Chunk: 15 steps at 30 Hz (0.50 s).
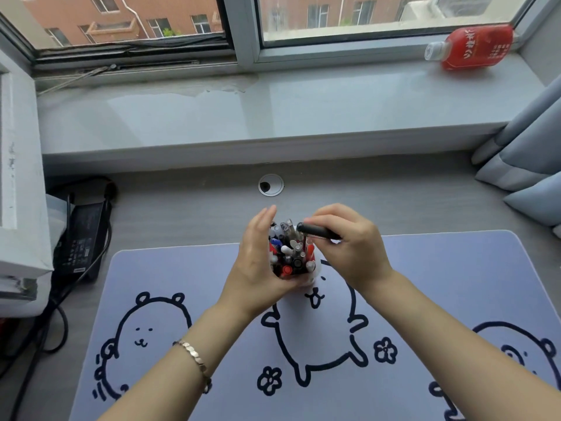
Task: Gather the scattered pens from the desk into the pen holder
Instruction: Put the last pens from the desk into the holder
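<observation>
A white pen holder [315, 273] stands near the far edge of the lilac desk mat [425, 284], packed with several pens [290, 253] whose red, black, white and blue caps point up. My left hand [258, 262] wraps around the holder's left side, fingers straight beside the pens. My right hand [352, 247] hovers just right of the holder and grips a black pen [318, 230], which lies nearly level with its tip over the pens in the holder. Most of the holder's wall is hidden by my hands.
A black power adapter [82, 241] with cables lies at the left by a white unit [18, 177]. A cable grommet [271, 184] sits behind the holder. A red bottle [473, 48] lies on the windowsill. Grey curtain [528, 153] hangs at the right.
</observation>
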Available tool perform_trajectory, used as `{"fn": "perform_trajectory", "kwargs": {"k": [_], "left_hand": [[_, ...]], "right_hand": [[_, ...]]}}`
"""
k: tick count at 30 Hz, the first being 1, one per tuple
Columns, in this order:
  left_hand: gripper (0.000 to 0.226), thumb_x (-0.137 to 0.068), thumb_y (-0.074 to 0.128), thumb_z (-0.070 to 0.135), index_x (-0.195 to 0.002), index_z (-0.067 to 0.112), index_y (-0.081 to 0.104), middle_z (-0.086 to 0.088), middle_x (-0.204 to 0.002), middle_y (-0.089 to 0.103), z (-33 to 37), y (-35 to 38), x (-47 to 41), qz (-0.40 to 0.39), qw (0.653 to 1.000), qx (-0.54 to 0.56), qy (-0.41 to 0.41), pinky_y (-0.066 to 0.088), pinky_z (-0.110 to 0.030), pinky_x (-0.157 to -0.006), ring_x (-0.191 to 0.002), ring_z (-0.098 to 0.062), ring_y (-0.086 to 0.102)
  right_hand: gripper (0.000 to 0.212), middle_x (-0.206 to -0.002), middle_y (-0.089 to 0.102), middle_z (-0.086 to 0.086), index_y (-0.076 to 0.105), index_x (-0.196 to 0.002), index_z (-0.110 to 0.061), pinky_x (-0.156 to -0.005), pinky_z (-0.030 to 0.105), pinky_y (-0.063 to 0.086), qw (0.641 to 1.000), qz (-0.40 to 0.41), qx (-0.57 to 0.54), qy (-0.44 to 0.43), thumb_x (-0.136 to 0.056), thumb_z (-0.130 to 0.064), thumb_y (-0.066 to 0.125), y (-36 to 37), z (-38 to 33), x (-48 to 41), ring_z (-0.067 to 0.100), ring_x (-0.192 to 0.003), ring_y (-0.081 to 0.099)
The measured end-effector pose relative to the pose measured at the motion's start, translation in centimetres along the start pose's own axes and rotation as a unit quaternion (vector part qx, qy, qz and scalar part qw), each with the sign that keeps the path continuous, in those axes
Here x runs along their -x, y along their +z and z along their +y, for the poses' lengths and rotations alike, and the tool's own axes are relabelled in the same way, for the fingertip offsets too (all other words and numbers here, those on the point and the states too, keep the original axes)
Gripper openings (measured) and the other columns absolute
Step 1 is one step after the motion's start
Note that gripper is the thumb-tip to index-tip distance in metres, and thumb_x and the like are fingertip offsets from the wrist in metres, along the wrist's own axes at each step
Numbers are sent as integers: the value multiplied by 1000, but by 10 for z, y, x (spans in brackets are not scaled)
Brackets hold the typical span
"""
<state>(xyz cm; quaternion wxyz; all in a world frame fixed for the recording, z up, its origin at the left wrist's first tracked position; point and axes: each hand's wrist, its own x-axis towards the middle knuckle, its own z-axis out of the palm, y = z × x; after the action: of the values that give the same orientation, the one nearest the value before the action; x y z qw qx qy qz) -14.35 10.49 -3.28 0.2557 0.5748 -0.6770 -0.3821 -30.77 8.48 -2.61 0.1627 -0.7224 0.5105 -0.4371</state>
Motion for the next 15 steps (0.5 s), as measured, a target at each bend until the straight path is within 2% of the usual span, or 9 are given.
{"fn": "perform_trajectory", "kwargs": {"k": [3,7,10,12,13,15], "left_hand": [[108,-54,85,33,-116,69,4,16,-129,39,-6,-1,2,-41,998,7,-51,38,-26,-97,-122,-7,44],[106,-53,85,34,-128,57,15,18,-126,38,-5,-5,1,-45,997,-12,-56,42,-28,-91,-117,-10,47],[106,-50,86,40,-130,52,17,19,-128,41,-4,-5,0,-43,997,-14,-67,43,-29,-92,-114,-9,49],[104,-48,86,44,-127,54,20,13,-131,48,-5,-5,0,-40,996,8,-75,46,-38,-96,-113,-13,54],[103,-47,86,45,-126,55,21,11,-130,50,-5,-6,0,-38,996,18,-80,46,-41,-97,-111,-15,56],[102,-47,86,44,-126,54,21,10,-129,51,-3,-6,1,-37,995,22,-85,46,-42,-97,-111,-15,56]], "right_hand": [[14,-76,65,10,74,-86,-5,-51,32,50,1000,15,9,22,-73,-6,69,5,9,9,16,-65,58],[23,-73,56,5,73,-91,-9,-55,24,43,993,-25,-61,102,-79,-25,62,8,1,13,11,-64,50],[19,-81,55,6,67,-92,-28,-65,20,41,970,-67,-135,191,-79,-37,57,-9,-6,4,14,-71,52],[23,-85,53,-2,57,-98,-42,-68,13,39,953,-52,-188,230,-79,-48,46,-23,-5,5,1,-72,51],[23,-83,49,-5,53,-102,-45,-67,12,39,947,-35,-207,243,-82,-48,43,-28,-5,7,-3,-69,48],[19,-86,47,2,45,-107,-47,-66,13,46,936,13,-229,265,-93,-36,40,-34,-7,11,-2,-67,48]]}}
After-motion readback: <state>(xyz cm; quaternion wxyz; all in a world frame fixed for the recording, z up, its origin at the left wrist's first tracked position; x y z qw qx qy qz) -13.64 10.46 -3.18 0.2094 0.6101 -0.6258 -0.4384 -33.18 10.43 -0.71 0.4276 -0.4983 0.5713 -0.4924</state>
